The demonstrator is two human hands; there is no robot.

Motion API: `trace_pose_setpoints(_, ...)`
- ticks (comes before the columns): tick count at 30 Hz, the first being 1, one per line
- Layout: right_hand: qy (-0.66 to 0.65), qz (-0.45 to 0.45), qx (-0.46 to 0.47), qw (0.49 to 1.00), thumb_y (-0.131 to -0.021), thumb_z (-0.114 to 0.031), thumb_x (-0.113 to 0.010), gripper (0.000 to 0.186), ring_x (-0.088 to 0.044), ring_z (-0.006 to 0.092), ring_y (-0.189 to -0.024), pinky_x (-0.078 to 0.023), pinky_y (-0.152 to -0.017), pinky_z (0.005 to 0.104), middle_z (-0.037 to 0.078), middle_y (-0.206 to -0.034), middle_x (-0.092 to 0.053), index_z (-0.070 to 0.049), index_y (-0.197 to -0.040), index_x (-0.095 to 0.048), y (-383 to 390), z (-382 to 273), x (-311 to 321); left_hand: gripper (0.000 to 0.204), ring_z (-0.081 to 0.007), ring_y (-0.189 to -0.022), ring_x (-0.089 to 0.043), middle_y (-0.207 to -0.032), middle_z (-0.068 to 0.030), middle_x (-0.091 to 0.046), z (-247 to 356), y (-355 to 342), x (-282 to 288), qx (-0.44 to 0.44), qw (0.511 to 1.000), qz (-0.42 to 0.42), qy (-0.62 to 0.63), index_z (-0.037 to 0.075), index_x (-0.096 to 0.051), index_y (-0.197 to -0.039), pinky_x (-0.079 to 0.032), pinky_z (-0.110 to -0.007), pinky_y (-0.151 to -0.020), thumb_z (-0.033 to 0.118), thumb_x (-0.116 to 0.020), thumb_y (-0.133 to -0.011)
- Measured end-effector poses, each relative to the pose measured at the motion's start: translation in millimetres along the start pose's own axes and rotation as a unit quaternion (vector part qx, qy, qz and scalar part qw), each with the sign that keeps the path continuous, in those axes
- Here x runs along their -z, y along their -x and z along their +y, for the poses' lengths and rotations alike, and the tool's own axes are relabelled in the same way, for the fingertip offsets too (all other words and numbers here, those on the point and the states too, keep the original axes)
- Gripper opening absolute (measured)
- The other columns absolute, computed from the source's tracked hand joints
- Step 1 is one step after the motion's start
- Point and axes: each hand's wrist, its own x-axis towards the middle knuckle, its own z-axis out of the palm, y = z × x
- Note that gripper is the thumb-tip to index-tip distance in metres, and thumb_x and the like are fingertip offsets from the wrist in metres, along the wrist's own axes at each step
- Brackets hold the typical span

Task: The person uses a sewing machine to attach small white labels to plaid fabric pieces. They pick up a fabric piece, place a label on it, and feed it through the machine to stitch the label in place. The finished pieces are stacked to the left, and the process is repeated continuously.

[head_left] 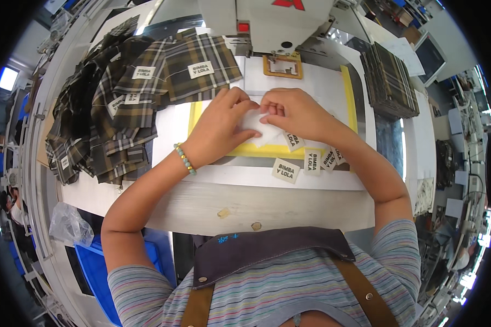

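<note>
Between my hands is a small white sheet [256, 129], thin and slightly folded, held above the yellow-edged white work surface. My left hand [221, 126], with a beaded bracelet on its wrist, grips it with thumb and fingers on the left side. My right hand [295, 113] has its fingers curled and pinched at the sheet's upper right; the fingertips partly hide what they hold. Several pale fabric labels with dark print lie by my right forearm, the nearest label [285, 170] at the front. Beyond my hands sits a sewing machine [281, 27] with a brass-coloured clamp frame [282, 66] under its head.
A loose heap of dark plaid fabric pieces [125, 103], several bearing pale labels, covers the left side. At the right stands a neat stack of plaid pieces [390, 82]. A blue bin [101, 278] and a clear plastic bag [71, 223] are below the table at the left.
</note>
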Motion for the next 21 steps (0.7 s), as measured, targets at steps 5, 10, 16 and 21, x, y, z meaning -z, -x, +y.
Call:
trace_pose_setpoints(5, -0.045, 0.078, 0.041, 0.995, -0.093, -0.018, -0.080, 0.020, -0.064, 0.0167, -0.076, -0.051, -0.072, 0.0345, 0.007, -0.094, -0.068, -0.004, -0.102, -0.069, 7.3, 8.2, -1.0, 0.037, -0.0317, -0.111, -0.059, -0.114, -0.0085, -0.063, -8.0, -5.8, 4.0, 0.023, 0.997, -0.039, 0.062, 0.007, -0.076, -0.117, -0.050, -0.042, -0.100, 0.013, -0.090, -0.083)
trace_pose_setpoints(10, -0.069, 0.067, -0.033, 0.995, -0.092, -0.020, -0.082, 0.024, -0.064, 0.0169, -0.074, -0.051, -0.070, 0.0342, 0.008, -0.096, -0.070, -0.003, -0.104, -0.069, 12.7, -9.9, 7.7, 0.023, -0.0290, -0.105, -0.059, -0.105, -0.0070, -0.064, -12.3, -8.7, 3.2, 0.066, 0.995, -0.031, 0.062, 0.007, -0.078, -0.109, -0.050, -0.039, -0.092, 0.013, -0.086, -0.088)
trace_pose_setpoints(16, -0.032, 0.014, -0.074, 0.997, -0.092, -0.024, -0.083, 0.026, -0.066, 0.0208, -0.075, -0.050, -0.068, 0.0372, 0.010, -0.090, -0.073, -0.002, -0.103, -0.074, 10.8, 3.7, 4.6, 0.010, -0.0272, -0.099, -0.061, -0.101, -0.0063, -0.068, -12.7, -10.1, -1.8, 0.073, 0.995, 0.002, 0.062, 0.006, -0.078, -0.099, -0.052, -0.038, -0.086, 0.008, -0.083, -0.091)
trace_pose_setpoints(21, 0.018, 0.096, 0.003, 0.995, -0.093, -0.025, -0.082, 0.023, -0.067, 0.0227, -0.074, -0.051, -0.069, 0.0366, 0.011, -0.087, -0.074, -0.004, -0.102, -0.080, 17.3, -1.8, 6.0, 0.007, -0.0274, -0.101, -0.066, -0.106, -0.0072, -0.074, -10.4, -6.8, -3.1, 0.047, 0.995, 0.049, 0.072, 0.005, -0.078, -0.098, -0.054, -0.038, -0.089, 0.006, -0.081, -0.092)
